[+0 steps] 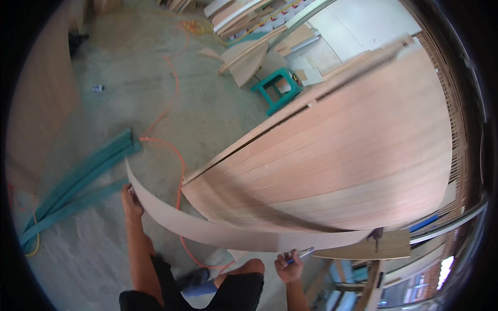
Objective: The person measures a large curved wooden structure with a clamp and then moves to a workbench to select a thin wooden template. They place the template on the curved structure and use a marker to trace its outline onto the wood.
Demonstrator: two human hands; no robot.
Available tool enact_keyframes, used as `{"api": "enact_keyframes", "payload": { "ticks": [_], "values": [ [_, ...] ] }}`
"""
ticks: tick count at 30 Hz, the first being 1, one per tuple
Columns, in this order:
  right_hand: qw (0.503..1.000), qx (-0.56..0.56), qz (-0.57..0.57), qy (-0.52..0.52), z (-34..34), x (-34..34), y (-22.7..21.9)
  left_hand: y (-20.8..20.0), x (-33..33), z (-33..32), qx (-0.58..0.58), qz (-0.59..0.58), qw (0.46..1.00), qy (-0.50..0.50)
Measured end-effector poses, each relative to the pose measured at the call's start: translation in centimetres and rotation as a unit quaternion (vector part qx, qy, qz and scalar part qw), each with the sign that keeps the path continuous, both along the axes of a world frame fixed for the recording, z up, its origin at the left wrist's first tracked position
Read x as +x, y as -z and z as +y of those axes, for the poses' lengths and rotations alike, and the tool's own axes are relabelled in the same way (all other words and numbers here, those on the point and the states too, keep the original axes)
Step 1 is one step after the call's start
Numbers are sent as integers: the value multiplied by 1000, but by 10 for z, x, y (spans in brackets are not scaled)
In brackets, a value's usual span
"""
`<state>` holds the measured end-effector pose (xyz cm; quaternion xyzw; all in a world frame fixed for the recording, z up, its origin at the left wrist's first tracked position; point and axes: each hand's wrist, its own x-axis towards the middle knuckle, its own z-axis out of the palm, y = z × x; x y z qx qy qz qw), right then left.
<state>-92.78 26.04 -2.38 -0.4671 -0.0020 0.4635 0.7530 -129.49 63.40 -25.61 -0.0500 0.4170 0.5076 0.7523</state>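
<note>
A long, thin, pale strip of wood (207, 233) curves across in front of me, bowed like a shallow arc. My left hand (132, 201) is closed around it near its left end. Its right end reaches the lower edge of a large curved wooden body (332, 160) built of planks. Just below the strip's right half, my right hand (289, 266) grips a slim tool (306, 253), blue by the fingers and silvery at the tip. Whether that tool touches the strip I cannot tell.
An orange cord (182, 207) snakes over the concrete floor beneath the strip. Teal beams (83, 181) lie at left. A green stool (280, 88) stands beyond the planked body, near stacked boards (238, 15). At lower right is a wooden board (368, 248) bearing a dark tool (375, 234).
</note>
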Motion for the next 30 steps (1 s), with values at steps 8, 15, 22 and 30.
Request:
{"api": "enact_keyframes", "payload": {
  "ticks": [8,15,22,30],
  "values": [
    [887,-331,313,74,-116,-24,-33,43,3,-144,-166,20,985,40],
    [849,-403,342,14,-33,-77,-101,-106,-86,-108,-224,75,971,25],
    [854,-252,453,-51,160,-166,-189,-303,-248,103,-143,159,976,51],
    [860,-164,465,-131,360,-231,-188,-441,-275,329,106,400,894,172]
  ]
}}
